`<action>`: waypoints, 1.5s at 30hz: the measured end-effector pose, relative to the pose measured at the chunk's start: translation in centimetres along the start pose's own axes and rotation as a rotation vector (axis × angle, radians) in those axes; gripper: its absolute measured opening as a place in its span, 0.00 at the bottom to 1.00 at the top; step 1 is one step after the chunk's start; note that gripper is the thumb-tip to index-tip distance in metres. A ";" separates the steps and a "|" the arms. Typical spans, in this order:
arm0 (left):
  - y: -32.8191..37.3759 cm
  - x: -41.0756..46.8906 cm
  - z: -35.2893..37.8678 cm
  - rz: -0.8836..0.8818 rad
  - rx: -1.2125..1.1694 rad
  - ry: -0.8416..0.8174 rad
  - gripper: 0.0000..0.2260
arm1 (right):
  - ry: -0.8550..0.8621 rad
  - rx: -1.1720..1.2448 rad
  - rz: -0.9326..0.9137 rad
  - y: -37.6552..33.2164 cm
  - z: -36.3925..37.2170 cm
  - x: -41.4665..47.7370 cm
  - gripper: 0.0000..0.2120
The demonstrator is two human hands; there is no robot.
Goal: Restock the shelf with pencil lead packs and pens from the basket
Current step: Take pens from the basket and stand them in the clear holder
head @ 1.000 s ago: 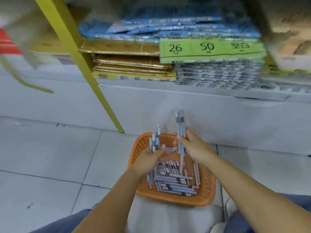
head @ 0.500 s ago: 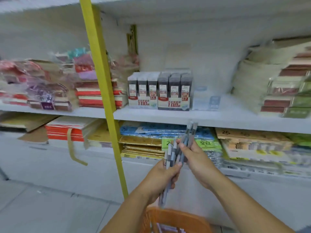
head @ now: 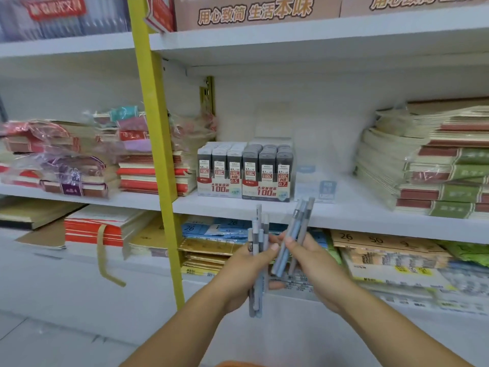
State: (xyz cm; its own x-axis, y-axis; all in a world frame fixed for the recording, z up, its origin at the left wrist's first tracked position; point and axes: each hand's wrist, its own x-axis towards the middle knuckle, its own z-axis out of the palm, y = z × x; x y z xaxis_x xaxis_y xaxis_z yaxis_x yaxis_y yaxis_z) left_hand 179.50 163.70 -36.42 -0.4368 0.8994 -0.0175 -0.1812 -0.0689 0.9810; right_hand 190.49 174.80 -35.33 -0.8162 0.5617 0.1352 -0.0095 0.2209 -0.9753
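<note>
My left hand (head: 244, 274) grips a bundle of grey-blue pens (head: 258, 245) held upright. Close beside it, my right hand (head: 315, 266) grips a second bunch of pens (head: 297, 231) that tilts up to the right. Both hands are in front of the white middle shelf (head: 352, 218). On that shelf stand two display boxes of pencil lead packs (head: 246, 170), straight behind the pens. To the right of them stands a clear, nearly see-through box (head: 315, 181). A sliver of the orange basket (head: 230, 364) shows at the bottom edge.
A yellow upright post (head: 156, 154) runs down left of the lead boxes. Stacks of notebooks (head: 434, 165) fill the shelf's right side, wrapped notebooks (head: 87, 160) the left. Paper packs (head: 383, 258) lie on the lower shelf. Cardboard boxes (head: 254, 9) sit on the top shelf.
Both hands lifted their pens out of the basket and up to shelf height. The view swung up from the floor to the shelves. The two bundles, pressed together a moment ago, are now slightly apart.
</note>
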 end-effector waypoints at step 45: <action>16.6 11.9 -1.9 0.323 0.239 0.316 0.08 | 0.188 -0.859 -0.444 -12.5 -13.6 23.6 0.14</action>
State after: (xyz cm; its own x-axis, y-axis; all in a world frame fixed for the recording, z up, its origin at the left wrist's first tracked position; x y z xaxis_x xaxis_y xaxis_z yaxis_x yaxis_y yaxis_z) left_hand 169.63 172.40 -20.75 -0.6891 0.6713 0.2728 0.1973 -0.1885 0.9621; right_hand 179.14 196.12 -17.58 -0.7342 0.3886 0.5566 0.1908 0.9050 -0.3801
